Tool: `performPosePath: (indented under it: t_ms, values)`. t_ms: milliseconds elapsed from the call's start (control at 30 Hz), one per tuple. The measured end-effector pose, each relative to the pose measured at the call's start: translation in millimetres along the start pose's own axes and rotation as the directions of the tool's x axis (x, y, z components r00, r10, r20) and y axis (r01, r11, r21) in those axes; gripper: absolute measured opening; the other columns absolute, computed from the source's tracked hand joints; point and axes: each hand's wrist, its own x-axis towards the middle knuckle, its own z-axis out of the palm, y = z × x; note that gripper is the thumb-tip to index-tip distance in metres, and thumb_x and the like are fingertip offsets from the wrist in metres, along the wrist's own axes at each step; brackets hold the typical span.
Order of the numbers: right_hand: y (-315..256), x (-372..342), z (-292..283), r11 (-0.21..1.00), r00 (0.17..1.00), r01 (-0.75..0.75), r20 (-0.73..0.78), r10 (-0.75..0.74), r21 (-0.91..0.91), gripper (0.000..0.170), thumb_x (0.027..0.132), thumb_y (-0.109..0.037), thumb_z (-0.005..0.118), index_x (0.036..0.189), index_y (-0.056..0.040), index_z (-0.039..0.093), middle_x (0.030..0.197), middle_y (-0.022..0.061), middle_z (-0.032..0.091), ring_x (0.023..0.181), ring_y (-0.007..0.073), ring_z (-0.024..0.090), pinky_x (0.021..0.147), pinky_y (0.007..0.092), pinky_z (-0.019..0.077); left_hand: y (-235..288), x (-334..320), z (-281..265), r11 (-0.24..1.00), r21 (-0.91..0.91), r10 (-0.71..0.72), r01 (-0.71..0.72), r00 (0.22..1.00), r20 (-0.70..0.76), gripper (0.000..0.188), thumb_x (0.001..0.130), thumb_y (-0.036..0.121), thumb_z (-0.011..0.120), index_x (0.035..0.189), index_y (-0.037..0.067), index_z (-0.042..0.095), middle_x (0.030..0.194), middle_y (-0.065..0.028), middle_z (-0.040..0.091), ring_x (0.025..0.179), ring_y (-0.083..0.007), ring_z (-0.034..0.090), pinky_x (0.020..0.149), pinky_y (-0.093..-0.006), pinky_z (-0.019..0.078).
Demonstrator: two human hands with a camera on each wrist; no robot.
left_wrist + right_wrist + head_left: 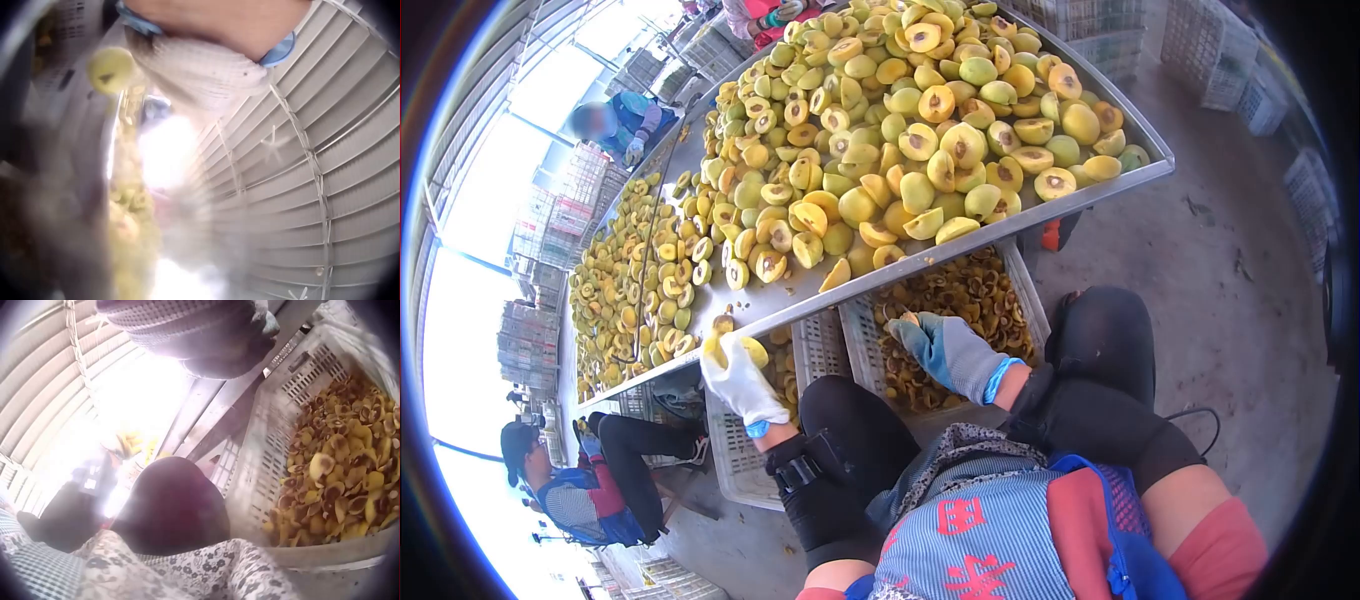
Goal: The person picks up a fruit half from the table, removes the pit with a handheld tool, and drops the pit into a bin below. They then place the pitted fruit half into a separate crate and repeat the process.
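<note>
My left hand (740, 385), in a white glove, holds a yellow-green peach half (755, 350) at the metal table's near edge. The same fruit (111, 70) shows beside the glove in the left wrist view. My right hand (950, 352), in a grey-blue glove, has its fingers curled over a crate of cut peach scraps (340, 462). A small orange-brown piece (910, 318) shows at its fingertips; I cannot tell what it is. In the right wrist view the right glove (206, 337) hides what it grips.
Halved peaches (880, 130) heap the metal-rimmed table (1000, 225). Under its edge stand the scrap crate (1028, 290) and another white crate (745, 470) by my knees. One person (590, 490) sits at left; another (635, 125) is across the table. Stacked crates (1210, 50) stand behind.
</note>
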Motion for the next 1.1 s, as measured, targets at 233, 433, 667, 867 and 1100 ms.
performPosePath:
  t_ms: [233, 433, 667, 867, 1100]
  values:
    - [-12.2, 9.4, -6.6, 0.984, 0.998, 0.063, -0.003, -0.064, -0.17, 0.048, 0.099, -0.047, 0.054, 0.105, -0.0011, 0.065, 0.09, 0.0286, 0.067, 0.091, 0.0474, 0.064, 0.077, 0.05, 0.0511, 14.5, 21.7, 87.6, 0.91, 0.201, 0.24, -0.362, 0.857, 0.456, 0.06, 0.087, 0.026, 0.072, 0.136, -0.004, 0.052, 0.128, -0.0206, 0.059, 0.12, -0.0282, 0.057, 0.105, -0.0363, 0.0443]
    - [-14.2, 11.4, -10.1, 0.979, 0.997, 0.073, -0.012, -0.077, -0.191, 0.042, 0.098, -0.043, 0.058, 0.104, -0.0019, 0.064, 0.088, 0.0277, 0.067, 0.087, 0.0482, 0.063, 0.073, 0.0504, 0.0512, -18.2, 35.7, 151.9, 0.697, 0.511, 0.04, -0.504, 0.739, 0.673, 0.072, 0.076, 0.031, 0.08, 0.136, 0.001, 0.052, 0.124, -0.0168, 0.062, 0.115, -0.0289, 0.06, 0.102, -0.0355, 0.0472]
    - [-33.0, 14.9, -6.8, 0.971, 0.985, 0.17, 0.001, -0.173, -0.169, 0.034, 0.099, -0.033, 0.062, 0.11, -0.0008, 0.066, 0.089, 0.0242, 0.069, 0.083, 0.0437, 0.066, 0.071, 0.0433, 0.0522, 51.9, -30.3, 115.9, 0.812, -0.321, -0.156, 0.488, 0.711, 0.685, 0.033, 0.097, 0.024, 0.065, 0.123, 0.006, 0.056, 0.105, -0.009, 0.065, 0.089, -0.0195, 0.068, 0.076, -0.0364, 0.0587]
    - [-34.0, 24.4, -8.6, 0.973, 0.971, 0.219, -0.079, -0.224, -0.069, 0.044, 0.099, -0.045, 0.056, 0.109, -0.0037, 0.066, 0.09, 0.0259, 0.068, 0.088, 0.0476, 0.063, 0.073, 0.0497, 0.0513, 70.1, -90.8, 108.1, 0.807, -0.28, -0.152, 0.52, 0.641, 0.752, 0.033, 0.103, 0.023, 0.054, 0.128, 0.002, 0.055, 0.108, -0.0094, 0.066, 0.094, -0.0216, 0.066, 0.085, -0.0346, 0.0557]
    - [-30.7, 21.0, -10.4, 0.98, 0.98, 0.196, -0.032, -0.195, 0.042, 0.045, 0.101, -0.044, 0.056, 0.113, -0.0028, 0.066, 0.092, 0.0245, 0.069, 0.089, 0.0446, 0.066, 0.076, 0.045, 0.052, 71.3, -110.0, 108.4, 0.766, -0.356, -0.154, 0.535, 0.691, 0.706, 0.03, 0.1, 0.015, 0.057, 0.127, 0.001, 0.057, 0.107, -0.0111, 0.065, 0.093, -0.024, 0.065, 0.085, -0.0352, 0.0544]
